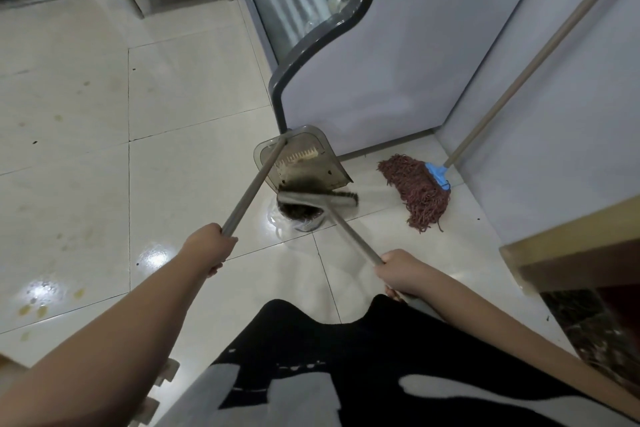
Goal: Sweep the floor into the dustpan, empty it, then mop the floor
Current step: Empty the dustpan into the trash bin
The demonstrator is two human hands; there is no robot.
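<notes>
Dustpan (304,158): a grey translucent pan standing tilted ahead of both hands, its open mouth facing down toward a plastic bag (299,218) on the floor (104,114) directly below it. The pan's long handle (252,185) runs back and to the left into the left hand (207,248), whose fingers are curled fully round the handle end. A comb-like row of teeth is visible inside the pan. The broom head (317,199) lies across the pan's lower edge, between the pan and the bag; it appears blurred. The broom handle (353,236) runs back and to the right into the right hand (398,272), which grips it with fingers wrapped closed. The two handles cross no point in view; they diverge from the pan toward the respective hands. The bag holds dark debris. Beyond the right hand and to its right, a mop (420,196) with reddish-brown strands and a blue clamp rests its head on the floor, its pale pole leaning against a grey wall panel (554,149). A glass-fronted display cabinet (346,45) stands just behind the pan.
</notes>
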